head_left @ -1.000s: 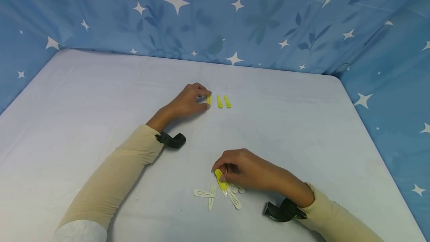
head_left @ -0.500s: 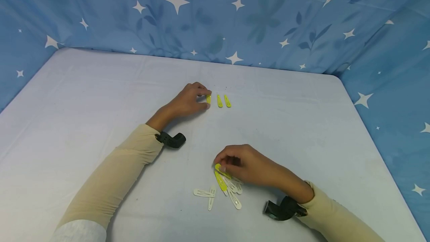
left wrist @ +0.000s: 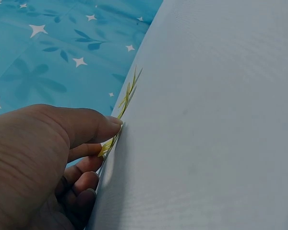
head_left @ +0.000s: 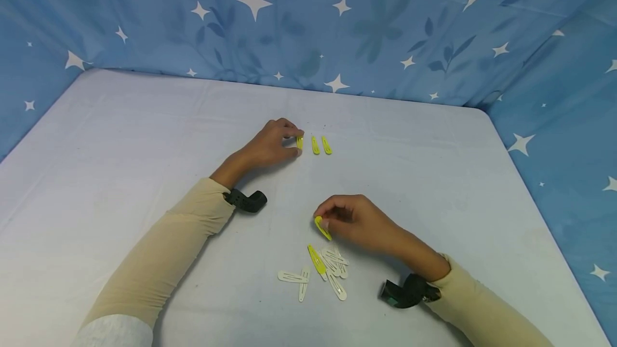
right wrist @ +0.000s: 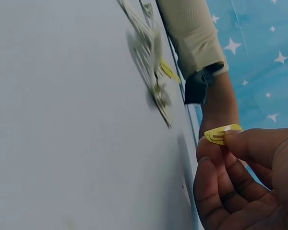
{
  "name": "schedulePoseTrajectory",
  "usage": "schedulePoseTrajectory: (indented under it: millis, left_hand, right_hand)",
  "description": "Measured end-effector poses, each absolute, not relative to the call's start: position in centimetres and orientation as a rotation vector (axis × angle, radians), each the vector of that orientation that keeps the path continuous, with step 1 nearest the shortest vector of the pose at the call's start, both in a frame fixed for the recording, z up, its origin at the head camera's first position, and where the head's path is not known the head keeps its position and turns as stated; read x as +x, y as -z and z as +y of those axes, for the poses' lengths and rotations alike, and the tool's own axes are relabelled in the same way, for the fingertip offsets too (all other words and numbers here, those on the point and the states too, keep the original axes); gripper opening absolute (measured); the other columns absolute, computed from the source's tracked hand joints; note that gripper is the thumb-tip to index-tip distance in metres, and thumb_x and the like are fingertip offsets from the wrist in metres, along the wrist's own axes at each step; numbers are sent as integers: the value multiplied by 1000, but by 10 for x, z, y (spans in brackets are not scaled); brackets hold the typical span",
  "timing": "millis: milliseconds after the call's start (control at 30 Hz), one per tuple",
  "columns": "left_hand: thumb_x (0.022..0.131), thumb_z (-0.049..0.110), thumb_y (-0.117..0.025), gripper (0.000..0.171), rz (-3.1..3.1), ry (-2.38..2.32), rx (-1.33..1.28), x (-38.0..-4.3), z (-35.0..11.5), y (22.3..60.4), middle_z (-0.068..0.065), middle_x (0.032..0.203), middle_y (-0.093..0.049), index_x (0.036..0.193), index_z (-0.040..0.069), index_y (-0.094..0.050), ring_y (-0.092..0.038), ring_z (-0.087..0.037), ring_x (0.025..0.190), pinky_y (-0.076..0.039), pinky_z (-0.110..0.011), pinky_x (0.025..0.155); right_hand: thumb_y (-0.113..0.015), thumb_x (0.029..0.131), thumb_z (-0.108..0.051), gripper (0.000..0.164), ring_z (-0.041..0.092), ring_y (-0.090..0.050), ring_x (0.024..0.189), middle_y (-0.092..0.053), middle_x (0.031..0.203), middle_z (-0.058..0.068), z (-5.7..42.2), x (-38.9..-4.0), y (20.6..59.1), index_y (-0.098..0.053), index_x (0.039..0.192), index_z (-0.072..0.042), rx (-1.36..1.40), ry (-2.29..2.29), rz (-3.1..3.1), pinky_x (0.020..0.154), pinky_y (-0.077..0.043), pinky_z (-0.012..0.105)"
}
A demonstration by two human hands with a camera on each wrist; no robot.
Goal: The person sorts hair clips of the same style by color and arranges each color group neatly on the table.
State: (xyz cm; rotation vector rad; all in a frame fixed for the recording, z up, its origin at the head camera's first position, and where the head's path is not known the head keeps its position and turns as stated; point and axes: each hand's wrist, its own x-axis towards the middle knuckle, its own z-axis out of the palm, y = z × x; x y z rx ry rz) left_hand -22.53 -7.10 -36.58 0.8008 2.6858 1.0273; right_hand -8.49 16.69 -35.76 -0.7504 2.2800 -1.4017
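On the table at the far middle, my left hand (head_left: 272,144) holds a yellow snap hair clip (head_left: 299,143) between thumb and fingertips at its two ends. Two more yellow hair clips (head_left: 315,145) lie just to its right, side by side. Nearer me, my right hand (head_left: 363,224) pinches another yellow hair clip (right wrist: 222,134) between thumb and forefinger, raised over the table. Below that hand lies a loose pile of white hair clips (head_left: 336,287), with one yellow hair clip (head_left: 316,259) on its left side.
Left of the pile, two white hair clips (head_left: 291,277) lie crossed. A white cloth covers the table (head_left: 159,122). Blue star-patterned curtain (head_left: 299,25) stands along the back and sides. Each wrist wears a black camera mount (head_left: 248,201).
My right hand has picked a yellow hair clip off the pile and lifted it up and away toward the far side. The left hand has stayed in place on its clip.
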Motion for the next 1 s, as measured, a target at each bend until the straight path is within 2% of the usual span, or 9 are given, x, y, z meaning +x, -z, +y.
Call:
schedulePoseTrajectory:
  millis: [300,633,800,1000]
  left_hand:
    - [91,17,-68,44,2686,-1043,811,-226,-71,368,-16,130,-50,132,3,-61,-41,-32,123,-32,-44,103]
    - [91,18,-67,45,2692,-1016,799,-225,-71,369,-15,130,-50,133,4,-60,-41,-31,123,-32,-43,103]
    - [91,17,-67,44,2689,-1025,800,-225,-70,369,-15,129,-50,133,4,-60,-41,-31,122,-33,-43,103]
    - [91,17,-67,44,2689,-1035,817,-226,-70,370,-16,129,-50,132,4,-61,-41,-31,122,-32,-43,103]
  right_hand:
    - [-64,91,1,21,19,-59,81,-64,92,4,174,-102,355,-69,110,-7,-685,1387,2439,66,-49,27]
    - [-64,89,7,23,19,-58,75,-65,91,6,177,-133,351,-70,108,-3,-662,1374,2592,65,-48,25]
    - [-65,90,2,21,22,-59,70,-67,91,6,181,-146,350,-70,109,-2,-621,1404,2606,60,-48,27]
    - [-66,91,-1,21,27,-59,69,-67,87,11,190,-164,351,-68,111,1,-537,1483,2604,60,-48,28]
